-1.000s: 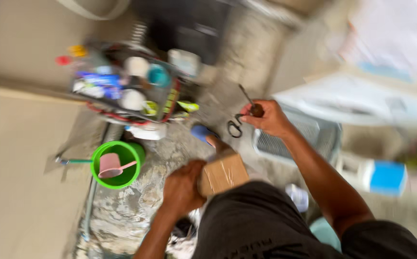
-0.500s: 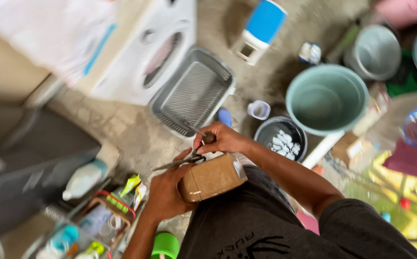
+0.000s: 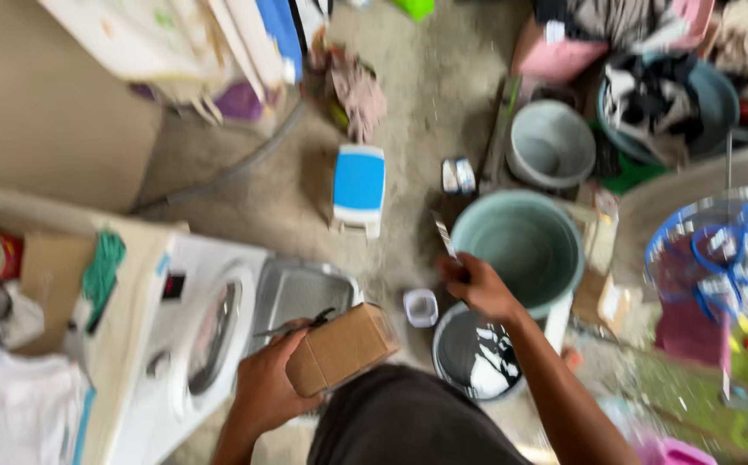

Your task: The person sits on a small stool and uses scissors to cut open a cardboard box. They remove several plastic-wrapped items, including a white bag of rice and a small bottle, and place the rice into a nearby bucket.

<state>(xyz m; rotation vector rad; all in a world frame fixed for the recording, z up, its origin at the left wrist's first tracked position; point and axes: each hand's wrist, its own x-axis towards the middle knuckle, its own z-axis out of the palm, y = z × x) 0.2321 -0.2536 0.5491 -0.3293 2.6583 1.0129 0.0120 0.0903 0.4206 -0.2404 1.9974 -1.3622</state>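
Head view, motion-blurred throughout; small details are soft. The person's dark-clothed lap hides the floor at bottom centre, and both forearms are cut off by the lower edge. The left hand is curled around a brown cardboard box, with scissors pinned under its fingers on the box's upper edge, above a grey tray. The right hand is closed in a pinch on a thin stick-like tool, its tip too blurred to identify, held over the rim of a green basin. A dark bowl lies below that wrist.
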